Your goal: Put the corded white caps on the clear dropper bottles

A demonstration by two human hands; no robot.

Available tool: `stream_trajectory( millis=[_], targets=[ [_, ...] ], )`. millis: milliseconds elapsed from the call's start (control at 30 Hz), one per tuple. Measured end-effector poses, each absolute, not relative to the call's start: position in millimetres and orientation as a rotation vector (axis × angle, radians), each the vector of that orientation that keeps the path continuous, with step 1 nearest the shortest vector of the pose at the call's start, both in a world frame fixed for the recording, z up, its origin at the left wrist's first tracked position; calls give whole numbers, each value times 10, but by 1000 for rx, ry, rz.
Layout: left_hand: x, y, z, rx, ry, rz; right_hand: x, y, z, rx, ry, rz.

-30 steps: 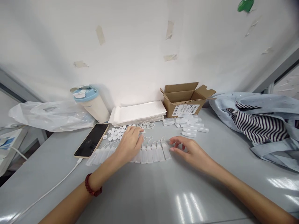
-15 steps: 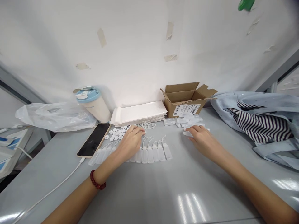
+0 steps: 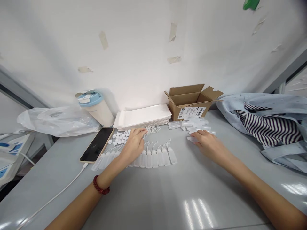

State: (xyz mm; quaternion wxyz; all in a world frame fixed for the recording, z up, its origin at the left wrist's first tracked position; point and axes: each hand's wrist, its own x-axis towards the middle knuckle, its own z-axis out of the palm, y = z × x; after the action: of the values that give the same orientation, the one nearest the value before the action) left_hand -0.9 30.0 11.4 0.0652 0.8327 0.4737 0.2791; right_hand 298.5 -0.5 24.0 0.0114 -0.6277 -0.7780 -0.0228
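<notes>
My left hand [image 3: 133, 145] is closed, its fingertips at the edge of a small heap of white loop cords [image 3: 152, 129]. Whatever it pinches is hidden. Just left of it are loose white caps [image 3: 120, 138], and under its wrist runs a row of small translucent plastic bottles [image 3: 154, 159] with cords at their necks. On the right, my right hand [image 3: 205, 142] has its fingers closed on a clear plastic bottle [image 3: 191, 139], only one end of which shows. Several more clear bottles [image 3: 194, 122] lie piled just beyond that hand.
Along the wall stand a stack of white envelopes [image 3: 144, 117], an open cardboard box [image 3: 173, 111] and a tumbler [image 3: 101, 112]. A phone [image 3: 96, 145] with a charging cable [image 3: 59, 193] and a plastic bag [image 3: 57, 122] lie left. A light-blue cloth bag [image 3: 275, 99] is at right.
My left hand has shifted slightly left, its fingertips drawing back a little. The right hand stays at the same bottle, moving very slightly. The view has tilted a touch.
</notes>
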Motion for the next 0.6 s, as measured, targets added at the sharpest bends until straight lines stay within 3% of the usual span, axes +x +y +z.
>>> stream_trajectory(
  millis=[600],
  targets=[
    [-15, 339, 258, 1693, 1553, 1282, 2955, -47, 225, -1801, -2403, -38]
  ],
)
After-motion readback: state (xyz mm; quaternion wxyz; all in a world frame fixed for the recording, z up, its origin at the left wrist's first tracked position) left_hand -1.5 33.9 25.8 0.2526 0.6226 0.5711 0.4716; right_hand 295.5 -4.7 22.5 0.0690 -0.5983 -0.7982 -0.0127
